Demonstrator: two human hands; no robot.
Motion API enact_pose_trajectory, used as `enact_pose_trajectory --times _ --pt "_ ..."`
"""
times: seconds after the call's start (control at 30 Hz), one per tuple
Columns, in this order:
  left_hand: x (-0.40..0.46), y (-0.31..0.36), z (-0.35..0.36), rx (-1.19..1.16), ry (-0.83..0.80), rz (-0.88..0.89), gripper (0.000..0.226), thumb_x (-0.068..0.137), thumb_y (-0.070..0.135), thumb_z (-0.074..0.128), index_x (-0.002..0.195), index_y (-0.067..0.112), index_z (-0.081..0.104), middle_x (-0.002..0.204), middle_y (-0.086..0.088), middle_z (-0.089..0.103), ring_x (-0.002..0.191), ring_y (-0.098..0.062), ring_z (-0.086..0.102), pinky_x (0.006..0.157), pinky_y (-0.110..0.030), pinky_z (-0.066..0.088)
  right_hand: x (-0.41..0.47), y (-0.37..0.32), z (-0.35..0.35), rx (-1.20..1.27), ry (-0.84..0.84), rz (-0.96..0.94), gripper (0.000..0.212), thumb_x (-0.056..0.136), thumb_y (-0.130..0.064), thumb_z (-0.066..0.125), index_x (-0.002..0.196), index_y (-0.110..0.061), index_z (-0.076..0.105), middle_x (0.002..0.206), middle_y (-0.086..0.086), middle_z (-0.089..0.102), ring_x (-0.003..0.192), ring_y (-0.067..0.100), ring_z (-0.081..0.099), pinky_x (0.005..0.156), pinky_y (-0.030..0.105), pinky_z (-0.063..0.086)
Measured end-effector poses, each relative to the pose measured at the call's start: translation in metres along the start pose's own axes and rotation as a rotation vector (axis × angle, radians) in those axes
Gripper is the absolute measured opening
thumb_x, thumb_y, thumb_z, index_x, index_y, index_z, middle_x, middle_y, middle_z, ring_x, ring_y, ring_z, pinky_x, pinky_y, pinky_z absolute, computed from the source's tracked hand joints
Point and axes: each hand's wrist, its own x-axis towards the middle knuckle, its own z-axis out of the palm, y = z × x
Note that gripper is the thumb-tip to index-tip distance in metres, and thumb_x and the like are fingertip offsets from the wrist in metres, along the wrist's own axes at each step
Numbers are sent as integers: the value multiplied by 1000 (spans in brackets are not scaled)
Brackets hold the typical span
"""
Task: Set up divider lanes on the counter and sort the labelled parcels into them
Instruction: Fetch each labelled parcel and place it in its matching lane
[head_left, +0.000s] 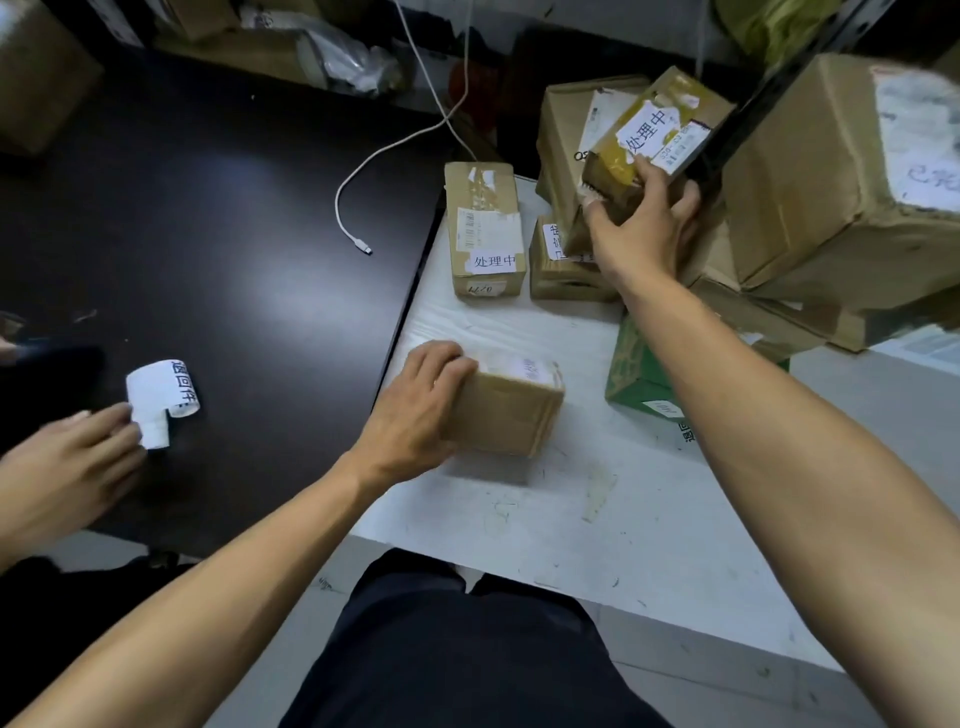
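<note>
My left hand (415, 410) grips the left end of a small brown parcel (511, 410) lying on the white counter (571, 519). My right hand (641, 228) holds a yellow-taped parcel (654, 130) with a white handwritten label, lifted and tilted above the back of the counter. A long brown parcel (485, 228) with a similar label lies flat at the counter's far left. Beside it a smaller brown parcel (561, 265) sits partly hidden under my right hand. A green box (639, 374) shows beneath my right forearm.
A black table (208, 234) adjoins the counter on the left, with a white cable (358, 208) on it. Another person's hand (67, 462) touches a roll of white labels (161, 400) there. Large cardboard boxes (841, 182) stack at the right.
</note>
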Motion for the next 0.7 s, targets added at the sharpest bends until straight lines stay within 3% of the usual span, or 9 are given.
enact_pose_trajectory --times 0.07,0.13,0.2,0.3,0.37,0.43,0.5,0.57,0.7 --pt "1 -3 6 77 114 153 84 57 3 81 131 13 43 140 -13 39 140 -39 38 110 -49 41 0 2 2 21 16 1 55 91 -43 68 141 -34 46 165 9 7 146 28 28 104 21 30" --pt "-3 -10 13 41 107 145 81 58 11 86 125 15 41 141 -14 35 143 -41 34 114 -49 36 0 4 4 75 43 -10 47 92 -38 70 133 -26 51 158 8 19 130 18 45 87 4 33" --pt "-15 -17 15 -39 60 98 71 63 27 92 115 18 45 141 -14 34 139 -38 35 110 -48 41 2 5 6 190 106 1 32 94 -32 69 119 -16 57 145 7 31 108 9 56 72 -7 32" --pt "-33 -18 10 -58 79 131 47 78 46 84 93 14 53 131 -12 44 122 -29 43 98 -37 46 11 3 5 287 187 145 20 99 -37 62 95 -18 59 128 5 44 83 -2 51 68 -2 37" --pt "-34 -15 7 -67 108 87 41 79 41 82 87 14 52 127 -9 47 117 -25 44 91 -35 48 16 1 4 342 211 195 26 99 -43 61 82 -23 58 122 8 58 84 7 57 79 14 47" --pt "-28 -10 5 -84 120 33 41 75 37 82 94 13 55 125 -7 47 116 -24 44 88 -37 50 19 -1 4 368 218 222 30 96 -43 63 75 -26 54 109 9 67 89 16 64 80 25 54" --pt "-20 -5 6 -109 85 -44 53 70 36 81 112 15 58 130 -7 44 121 -25 43 95 -39 49 16 -2 2 420 180 213 29 96 -37 66 74 -25 52 88 -2 66 77 9 62 65 15 49" --pt "-8 -6 2 -121 -2 -67 69 67 30 78 131 18 56 138 -9 41 128 -28 40 104 -42 46 10 -1 0 444 126 161 29 92 -28 72 75 -25 49 77 -9 58 66 3 53 62 15 44" --pt "32 -27 -19 108 -194 164 85 61 12 69 144 23 52 143 -10 46 133 -32 40 103 -44 41 -18 12 5 471 -98 7 44 76 -20 84 89 -27 43 90 2 57 77 9 55 69 21 48"
